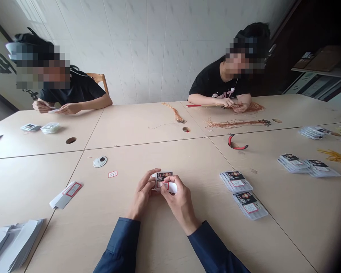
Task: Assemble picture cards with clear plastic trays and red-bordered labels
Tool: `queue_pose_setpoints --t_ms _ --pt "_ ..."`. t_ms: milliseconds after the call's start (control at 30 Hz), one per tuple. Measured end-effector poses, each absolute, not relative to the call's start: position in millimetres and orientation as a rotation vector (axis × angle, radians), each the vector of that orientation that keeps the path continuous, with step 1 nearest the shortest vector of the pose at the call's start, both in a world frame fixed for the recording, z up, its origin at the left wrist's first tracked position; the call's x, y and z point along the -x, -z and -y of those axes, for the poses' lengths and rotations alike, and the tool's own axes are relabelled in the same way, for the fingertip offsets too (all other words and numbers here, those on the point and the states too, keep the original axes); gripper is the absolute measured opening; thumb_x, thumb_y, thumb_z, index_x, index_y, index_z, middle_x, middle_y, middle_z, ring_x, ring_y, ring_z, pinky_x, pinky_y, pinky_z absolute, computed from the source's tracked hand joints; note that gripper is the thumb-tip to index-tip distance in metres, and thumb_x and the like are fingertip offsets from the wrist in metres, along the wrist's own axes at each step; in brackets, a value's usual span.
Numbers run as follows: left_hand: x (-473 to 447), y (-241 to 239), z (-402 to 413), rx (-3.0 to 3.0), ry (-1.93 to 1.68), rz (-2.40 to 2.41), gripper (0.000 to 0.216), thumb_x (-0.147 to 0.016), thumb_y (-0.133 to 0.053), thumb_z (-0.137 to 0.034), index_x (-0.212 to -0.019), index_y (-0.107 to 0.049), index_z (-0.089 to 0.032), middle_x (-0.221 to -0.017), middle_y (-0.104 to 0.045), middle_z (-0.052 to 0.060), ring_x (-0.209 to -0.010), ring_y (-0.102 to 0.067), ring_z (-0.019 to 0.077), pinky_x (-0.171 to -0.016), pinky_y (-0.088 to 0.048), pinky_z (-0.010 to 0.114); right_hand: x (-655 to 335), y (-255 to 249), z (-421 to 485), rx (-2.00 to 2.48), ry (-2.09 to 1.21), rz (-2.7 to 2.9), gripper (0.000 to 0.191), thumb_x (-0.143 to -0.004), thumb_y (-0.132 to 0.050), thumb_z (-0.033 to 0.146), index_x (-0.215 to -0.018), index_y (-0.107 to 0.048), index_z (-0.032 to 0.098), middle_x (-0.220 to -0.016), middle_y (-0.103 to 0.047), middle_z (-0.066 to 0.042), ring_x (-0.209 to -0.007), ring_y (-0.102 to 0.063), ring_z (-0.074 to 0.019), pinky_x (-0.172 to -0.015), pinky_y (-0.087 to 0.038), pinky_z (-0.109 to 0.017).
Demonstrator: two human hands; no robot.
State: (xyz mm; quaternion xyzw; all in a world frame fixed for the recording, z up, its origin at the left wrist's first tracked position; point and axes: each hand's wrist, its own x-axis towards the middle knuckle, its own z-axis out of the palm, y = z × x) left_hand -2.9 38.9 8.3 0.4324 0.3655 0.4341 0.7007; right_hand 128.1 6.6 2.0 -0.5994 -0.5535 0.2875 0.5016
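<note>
Where four pale wooden tables (284,231) join, a seated co-worker (74,89) at far left holds something small in both hands, and a second co-worker (218,83) at far right works among copper-coloured cords (235,123). On the near right lie two stacks of sleeved printed cards (243,195). A pile of white paper sleeves (14,244) sits at lower left, and a small red-bordered label (112,174) lies alone near the centre.

The left hand (142,193) curls around the left edge of a printed card packet (164,176), fingers bent and close together. The right hand (180,201) pinches the packet's lower right part, together with a white paper slip (170,187). The packet is held above the table, between both hands, directly ahead of the wearer. It is judged light and thin, moderately stiff, and probably slippery on its glossy face; its edges offer the surest hold. The slip looks soft and liable to crease.
</note>
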Motion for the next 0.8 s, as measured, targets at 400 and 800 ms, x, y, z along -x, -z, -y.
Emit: queue_pose_setpoints --t_ms 400,800 --pt "1.7 -13.3 -37.5 -0.998 -0.949 -0.86 0.039 -0.084 -0.05 -0.021 -0.123 -0.054 -0.021 -0.112 -0.07 0.008 -0.096 -0.065 0.0213 -0.08 -0.051 0.031 -128.9 -2.9 -4.0 1.436 -0.726 1.321 0.01 -0.081 -0.055 0.026 -0.09 -0.054 0.021 -0.067 -0.064 0.002 -0.053 -0.06 -0.0126 -0.048 -0.049 -0.021" --pt "2.3 -9.2 -38.6 -0.976 -0.983 -0.856 0.04 -0.082 -0.052 -0.022 -0.122 -0.055 -0.021 -0.111 -0.07 0.008 -0.091 -0.065 0.02 -0.073 -0.05 0.027 -127.7 -5.6 -4.5 1.372 -0.778 1.312 0.015 -0.084 -0.058 0.03 -0.094 -0.053 0.021 -0.08 -0.068 -0.002 -0.064 -0.066 -0.0146 -0.056 -0.055 -0.023"
